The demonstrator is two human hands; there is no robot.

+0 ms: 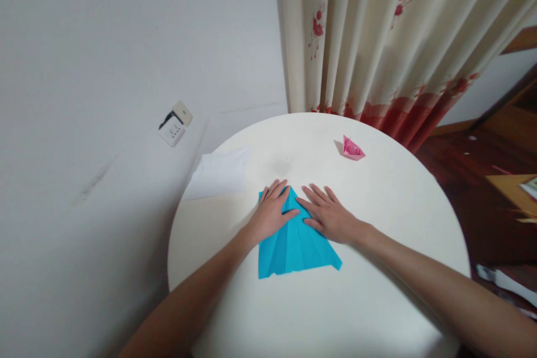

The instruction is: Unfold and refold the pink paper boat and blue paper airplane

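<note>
Both hands are lying flat on a blue folded paper (296, 246) in the middle of the round white desk (377, 302). The left hand (272, 210) is pressing its far left part, fingers spread, its grip wide and holding nothing. The right hand (329, 213) is pressing the far right edge, equally flat and unclosed. A small pink paper boat (352, 149) is sitting far right, well apart. A white sheet (218, 173) is lying at the desk's far left edge.

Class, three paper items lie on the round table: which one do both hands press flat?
The blue folded sheet, under the left hand and right hand. The white sheet and the small pink folded piece lie untouched farther away.
</note>
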